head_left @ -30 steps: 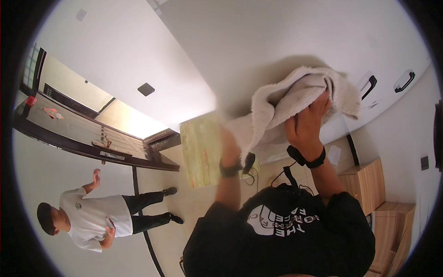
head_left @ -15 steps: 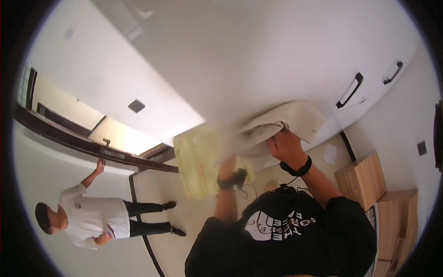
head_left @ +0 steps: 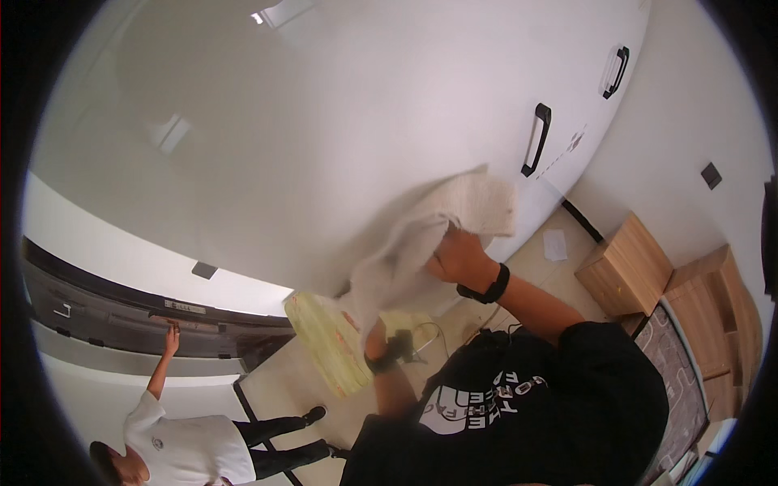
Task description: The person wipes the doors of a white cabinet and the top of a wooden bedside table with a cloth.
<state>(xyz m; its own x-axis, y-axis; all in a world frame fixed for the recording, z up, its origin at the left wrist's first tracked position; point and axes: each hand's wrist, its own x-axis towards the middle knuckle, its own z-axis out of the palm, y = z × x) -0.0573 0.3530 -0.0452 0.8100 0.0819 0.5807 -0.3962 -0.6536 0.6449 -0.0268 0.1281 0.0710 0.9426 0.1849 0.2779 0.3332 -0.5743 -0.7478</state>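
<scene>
So the person's right hand (head_left: 463, 257) is gripping the cloth (head_left: 486, 206), fingers curled in close like a fist with the fabric bunching up around them. The cloth itself is a pale, off-white thing, and it's hanging in front of the big white panel (head_left: 389, 89), slanting from upper right down to the left hand (head_left: 375, 336). I can't tell how much of it is actually pressing on the panel.

The left hand is sitting lower, right at the cloth's bottom end. It's blurring and partly hiding, so I can't tell how far it's closing or whether it's really got hold of anything. Both wrists are wearing black bands (head_left: 486, 287).

Two black handles (head_left: 536, 142) are sticking out of the panel, up and to the right of the cloth. Beyond the left hand a yellow-green slab (head_left: 324, 344) is lying low down. Over to the right, a sheet of paper (head_left: 555, 245) is lying on the floor near a wooden box (head_left: 624, 267). At lower left a co-worker in a white shirt (head_left: 194, 449) is reaching one arm toward the dark door (head_left: 105, 308).
</scene>
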